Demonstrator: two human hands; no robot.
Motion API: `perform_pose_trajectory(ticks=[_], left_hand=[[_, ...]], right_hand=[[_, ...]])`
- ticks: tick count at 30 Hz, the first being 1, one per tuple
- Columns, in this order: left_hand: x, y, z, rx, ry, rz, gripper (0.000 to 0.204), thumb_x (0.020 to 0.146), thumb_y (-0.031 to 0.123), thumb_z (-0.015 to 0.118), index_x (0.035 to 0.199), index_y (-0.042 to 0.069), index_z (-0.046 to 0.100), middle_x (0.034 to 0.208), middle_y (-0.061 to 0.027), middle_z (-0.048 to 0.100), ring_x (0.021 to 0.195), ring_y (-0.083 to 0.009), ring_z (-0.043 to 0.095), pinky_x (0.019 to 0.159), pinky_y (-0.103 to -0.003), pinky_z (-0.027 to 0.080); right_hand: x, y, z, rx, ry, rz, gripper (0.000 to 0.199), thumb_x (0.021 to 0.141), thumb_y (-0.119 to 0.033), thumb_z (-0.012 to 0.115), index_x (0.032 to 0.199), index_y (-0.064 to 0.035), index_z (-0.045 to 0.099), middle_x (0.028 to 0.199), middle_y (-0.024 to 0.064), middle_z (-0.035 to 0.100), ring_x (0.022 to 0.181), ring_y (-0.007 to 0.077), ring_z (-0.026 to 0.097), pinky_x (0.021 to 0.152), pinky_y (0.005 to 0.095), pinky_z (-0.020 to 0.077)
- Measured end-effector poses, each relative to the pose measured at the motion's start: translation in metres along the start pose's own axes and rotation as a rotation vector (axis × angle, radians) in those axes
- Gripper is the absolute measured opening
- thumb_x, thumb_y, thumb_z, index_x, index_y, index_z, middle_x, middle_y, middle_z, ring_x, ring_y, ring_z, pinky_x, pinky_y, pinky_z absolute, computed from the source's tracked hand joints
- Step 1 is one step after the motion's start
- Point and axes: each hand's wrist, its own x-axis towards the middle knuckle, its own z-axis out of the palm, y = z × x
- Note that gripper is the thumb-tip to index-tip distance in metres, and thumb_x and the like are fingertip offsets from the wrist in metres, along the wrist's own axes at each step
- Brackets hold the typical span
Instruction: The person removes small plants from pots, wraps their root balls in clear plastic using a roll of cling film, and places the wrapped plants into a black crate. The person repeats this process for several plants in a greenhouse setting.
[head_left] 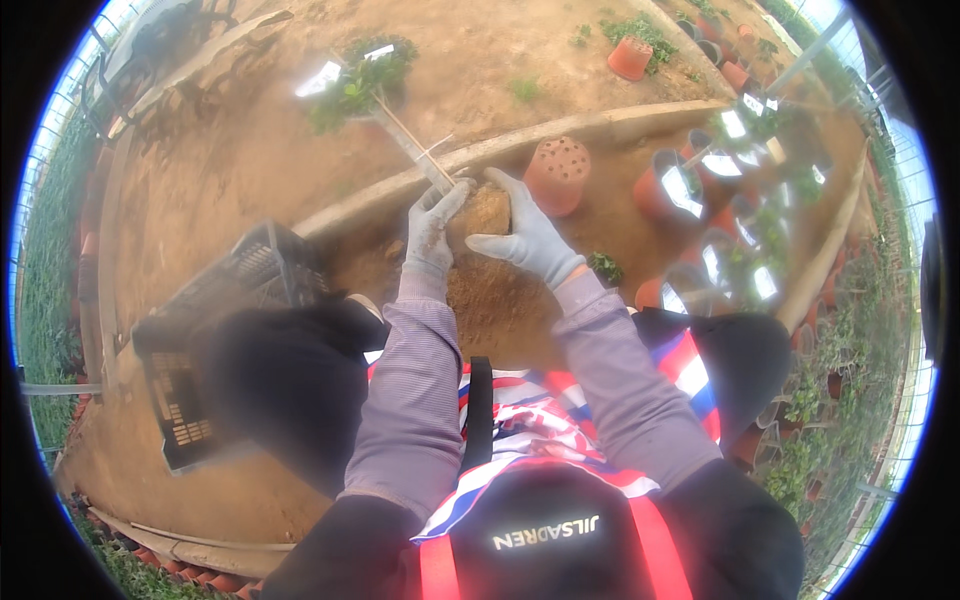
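Both my hands wear pale, soil-stained gloves and meet ahead of me, above the loose soil. My left hand (432,228) is closed round the lower end of a plant (370,90), where its stem and a thin stake (408,135) come together. The leafy top leans away to the far left, with white tags on it. My right hand (530,235) curves its fingers and thumb round the brown root ball (488,212). Just beyond that hand, a terracotta-coloured pot (558,175) rests upside down, drainage holes upward. My left fingertips are partly hidden.
Black plastic crate (240,280) beside my left knee. Tagged potted plants (690,190) crowd the right. A raised border (590,125) crosses the ground ahead; beyond it lies a tipped red pot (630,58) with a plant. Rows of pots and greenery (830,370) line the far right.
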Motion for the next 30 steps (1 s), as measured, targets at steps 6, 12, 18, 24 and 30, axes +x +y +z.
perform_pose_trajectory(ticks=[6,12,18,24,30], left_hand=[[0.002,0.003,-0.007,-0.064,0.066,-0.185,0.033,0.09,0.013,0.074,0.119,-0.002,0.068,0.112,-0.0086,0.072,0.107,-0.0162,0.064,0.095,-0.029,0.05],[-0.012,0.007,-0.002,-0.106,-0.062,-0.135,0.039,0.092,0.017,0.073,0.126,-0.001,0.066,0.114,-0.0087,0.071,0.107,-0.0138,0.064,0.095,-0.027,0.05],[0.001,-0.016,-0.039,-0.062,-0.07,-0.301,0.052,0.09,0.018,0.076,0.136,0.0,0.06,0.118,-0.0075,0.069,0.109,-0.0127,0.062,0.102,-0.027,0.045],[0.014,-0.037,-0.056,-0.047,0.064,-0.428,0.064,0.09,0.015,0.077,0.144,-0.004,0.049,0.119,-0.0058,0.068,0.11,-0.0143,0.061,0.102,-0.028,0.044],[0.006,-0.039,-0.037,-0.006,0.067,-0.441,0.062,0.089,0.012,0.077,0.142,-0.006,0.05,0.121,-0.0074,0.067,0.11,-0.015,0.062,0.101,-0.029,0.045]], right_hand=[[-0.005,-0.016,0.02,-0.31,0.175,-0.031,0.069,0.083,-0.035,0.08,0.136,-0.0016,0.05,0.122,0.014,0.057,0.115,0.024,0.058,0.096,0.0376,0.0474],[0.011,0.019,0.035,0.031,0.343,0.022,0.032,0.094,-0.015,0.071,0.118,0.0028,0.061,0.111,0.0087,0.065,0.093,0.0156,0.061,0.079,0.0275,0.0509],[0.025,0.054,-0.026,0.193,0.025,0.516,0.087,0.094,-0.056,0.062,0.155,-0.0015,0.032,0.157,0.0166,0.04,0.146,0.0277,0.036,0.118,0.0347,0.0294],[-0.035,0.111,-0.081,-0.487,-0.366,0.617,0.081,0.085,-0.042,0.072,0.15,-0.0046,0.041,0.149,0.0207,0.047,0.134,0.0333,0.05,0.11,0.0406,0.0425],[-0.079,0.154,-0.011,-0.843,-0.233,0.694,0.073,0.075,-0.026,0.08,0.139,-0.0018,0.053,0.135,0.0206,0.058,0.119,0.0369,0.06,0.102,0.0399,0.0484]])
